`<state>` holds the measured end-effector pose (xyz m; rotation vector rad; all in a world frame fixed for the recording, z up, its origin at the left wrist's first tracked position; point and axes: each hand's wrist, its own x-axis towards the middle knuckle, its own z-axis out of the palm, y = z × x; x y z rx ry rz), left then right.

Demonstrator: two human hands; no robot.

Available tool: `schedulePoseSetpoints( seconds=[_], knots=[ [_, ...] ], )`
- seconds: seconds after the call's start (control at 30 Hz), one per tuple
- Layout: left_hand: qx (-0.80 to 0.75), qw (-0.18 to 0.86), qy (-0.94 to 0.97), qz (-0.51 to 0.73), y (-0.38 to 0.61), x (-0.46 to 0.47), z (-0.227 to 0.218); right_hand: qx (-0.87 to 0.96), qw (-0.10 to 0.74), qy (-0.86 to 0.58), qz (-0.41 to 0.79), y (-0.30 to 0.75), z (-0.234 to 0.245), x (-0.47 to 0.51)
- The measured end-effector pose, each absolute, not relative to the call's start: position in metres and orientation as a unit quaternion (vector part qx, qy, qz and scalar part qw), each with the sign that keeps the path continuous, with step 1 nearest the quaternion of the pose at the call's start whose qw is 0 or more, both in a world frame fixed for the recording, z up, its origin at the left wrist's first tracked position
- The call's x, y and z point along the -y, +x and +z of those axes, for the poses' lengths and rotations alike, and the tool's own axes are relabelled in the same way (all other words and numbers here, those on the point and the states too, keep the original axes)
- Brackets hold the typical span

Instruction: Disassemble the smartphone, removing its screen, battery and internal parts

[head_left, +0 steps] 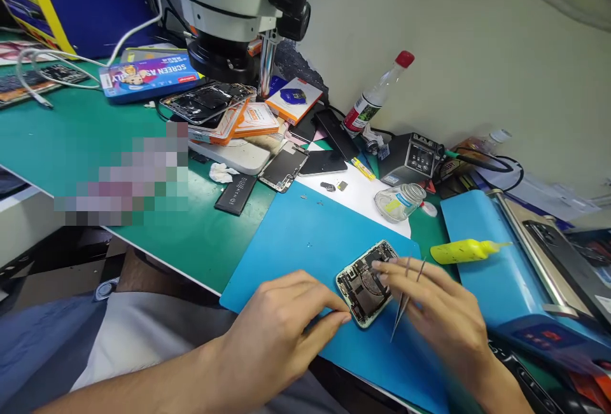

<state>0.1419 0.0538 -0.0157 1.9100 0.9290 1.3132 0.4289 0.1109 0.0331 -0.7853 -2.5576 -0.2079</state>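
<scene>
An opened phone point(363, 283) with its insides showing lies on a blue mat point(305, 236). My left hand point(281, 331) rests on the mat with fingers stretched out, its fingertips touching the phone's near left corner. My right hand point(436, 312) hovers over the phone's right side, blurred by motion. Its fingers are closed around metal tweezers point(405, 299), which point down towards the mat.
A microscope point(233, 13) stands at the back over stacked phone parts and boxes. On the green table point(71, 140) lie a black battery point(235, 194), a screen point(284, 166), a glass jar point(400, 201), a yellow bottle point(465, 250) and a red-capped bottle point(377, 93). A blue machine point(520, 274) stands right.
</scene>
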Motion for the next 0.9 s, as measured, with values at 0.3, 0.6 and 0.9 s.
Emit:
schedulePoseSetpoints(
  seconds=[0.3,0.6,0.9],
  knots=[
    [-0.586,0.160,0.703,0.370,0.041,-0.116,0.011,0.898,0.247,-0.363,0.039,0.313,0.035,-0.187],
    [-0.501,0.146,0.814,0.256,0.060,-0.172,0.012,0.839,0.315,-0.421,0.143,0.327,0.051,-0.156],
    [-0.475,0.134,0.832,0.253,0.073,-0.178,0.007,0.693,0.391,-0.543,0.270,0.403,0.045,-0.088]
  ],
)
